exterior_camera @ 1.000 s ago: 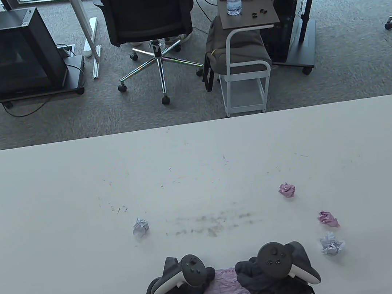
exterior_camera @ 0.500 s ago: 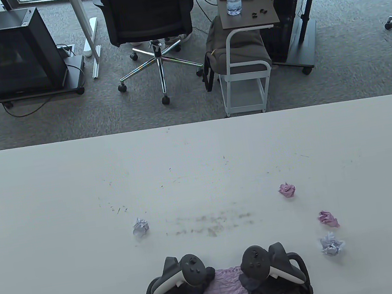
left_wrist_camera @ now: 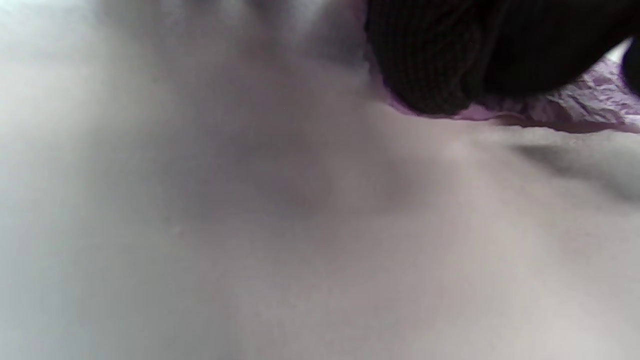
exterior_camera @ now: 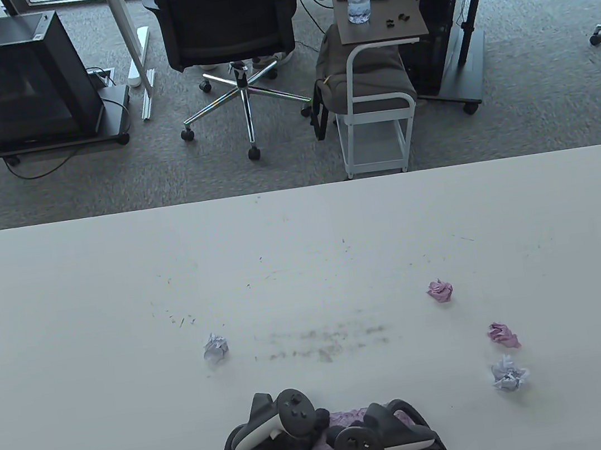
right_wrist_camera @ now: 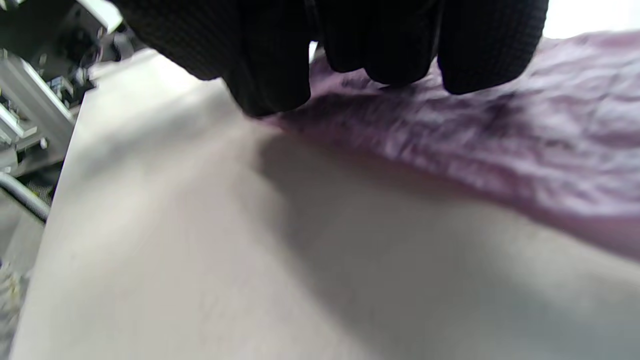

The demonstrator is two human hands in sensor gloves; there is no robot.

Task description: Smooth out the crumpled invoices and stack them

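Since the pink invoice (exterior_camera: 345,417) is thin, light and creased, both hands, left hand (exterior_camera: 278,437) and right hand (exterior_camera: 376,445), press flat on it; you smooth outward from its middle.

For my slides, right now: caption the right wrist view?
Gloved right-hand fingers press on a wrinkled purple invoice on the white table.

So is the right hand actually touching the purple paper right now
Touching. In the right wrist view the right hand has its gloved fingertips pressed down on the wrinkled purple paper, with no gap between them.
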